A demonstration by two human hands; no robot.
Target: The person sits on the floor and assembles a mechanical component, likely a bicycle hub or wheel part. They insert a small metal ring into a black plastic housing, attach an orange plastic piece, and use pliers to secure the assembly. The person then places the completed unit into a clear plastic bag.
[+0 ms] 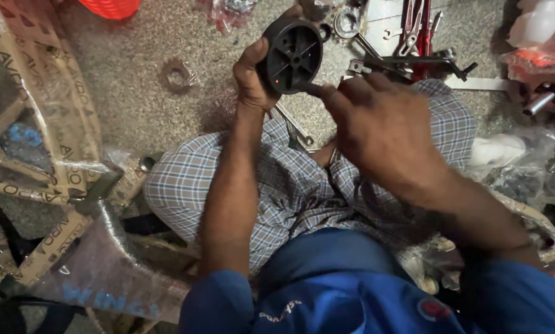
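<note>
My left hand point(251, 77) grips a round black plastic wheel-like part point(293, 54) with spokes and a central hub, held up over my lap. My right hand point(379, 130) sits just right of it, a fingertip touching the part's lower edge; nothing else shows in that hand. I sit on a speckled floor in checked trousers and a blue shirt.
A metal spanner point(297, 128) lies on the floor under the part. Several tools and a black bracket point(413, 62) lie at the top right. A wrapped bicycle frame point(55, 185) fills the left side. A toothed cog point(178, 75) rests on the floor. Plastic bags point(519, 161) lie at right.
</note>
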